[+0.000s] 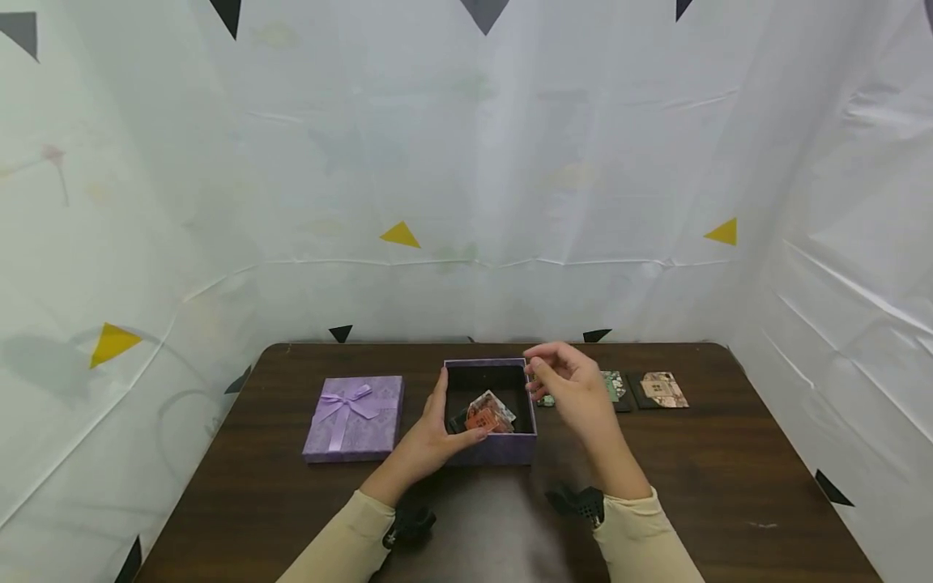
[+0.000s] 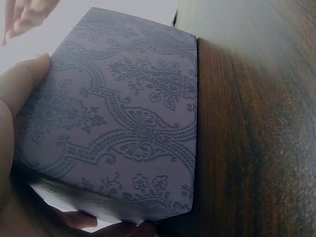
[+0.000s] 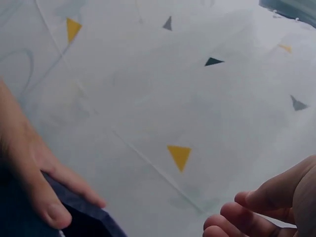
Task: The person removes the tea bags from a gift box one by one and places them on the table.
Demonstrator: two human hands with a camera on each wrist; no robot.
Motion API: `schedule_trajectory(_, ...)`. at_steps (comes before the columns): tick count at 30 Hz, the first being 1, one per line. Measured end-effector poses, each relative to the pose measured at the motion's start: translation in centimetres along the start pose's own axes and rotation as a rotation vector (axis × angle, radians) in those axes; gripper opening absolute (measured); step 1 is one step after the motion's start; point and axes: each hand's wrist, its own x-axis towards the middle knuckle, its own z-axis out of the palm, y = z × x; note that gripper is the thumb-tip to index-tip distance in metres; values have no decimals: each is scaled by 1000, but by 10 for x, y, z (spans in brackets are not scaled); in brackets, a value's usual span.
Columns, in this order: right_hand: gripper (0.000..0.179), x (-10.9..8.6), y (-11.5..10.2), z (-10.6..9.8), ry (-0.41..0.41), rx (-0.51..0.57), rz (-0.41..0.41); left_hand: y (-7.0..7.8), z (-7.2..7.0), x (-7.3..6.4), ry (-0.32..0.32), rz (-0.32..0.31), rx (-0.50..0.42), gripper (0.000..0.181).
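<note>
A purple patterned box (image 1: 499, 453) stands uncovered at the table's middle. My left hand (image 1: 428, 444) grips its left side, thumb over the near rim and fingers along the outer wall. In the left wrist view the box's patterned wall (image 2: 123, 113) fills the middle. Inside the box lie small printed pieces (image 1: 490, 414), orange and pale, whose exact kind is unclear. Over the box's right rim hovers my right hand (image 1: 579, 393), its fingers loosely bent. In the right wrist view, no object shows between the right hand's fingers (image 3: 266, 197).
A purple lid (image 1: 355, 417) with a ribbon bow lies left of the box. Right of the box are a dark square piece with a tan house-like picture (image 1: 662, 389) and a greenish printed piece (image 1: 614, 385), partly hidden by the right hand. A white curtain (image 1: 474, 162) surrounds the dark wooden table (image 1: 729, 486).
</note>
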Motion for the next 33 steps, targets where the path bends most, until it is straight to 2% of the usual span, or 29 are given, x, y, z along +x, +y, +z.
schedule_trajectory(4,21,17,14,20,-103,22,94,0,0,0,-4,-1,-6,130)
schedule_trajectory(10,38,39,39,38,-286,215,224,-3,0,0,-4,13,-17,132)
schedule_trajectory(13,48,44,49,44,-348,240,301,-2,0,-2,-14,15,-27,133)
schedule_trajectory(18,65,49,52,49,-374,190,406,-1,0,0,-24,17,-31,133)
schedule_trajectory(24,67,59,51,48,-413,229,553,-1,0,-1,-21,7,-35,132)
schedule_trajectory(30,67,65,52,46,-436,252,607,-2,0,1,-23,18,-31,130)
schedule_trajectory(33,57,65,52,48,-444,223,622,-3,0,0,-27,29,-39,132)
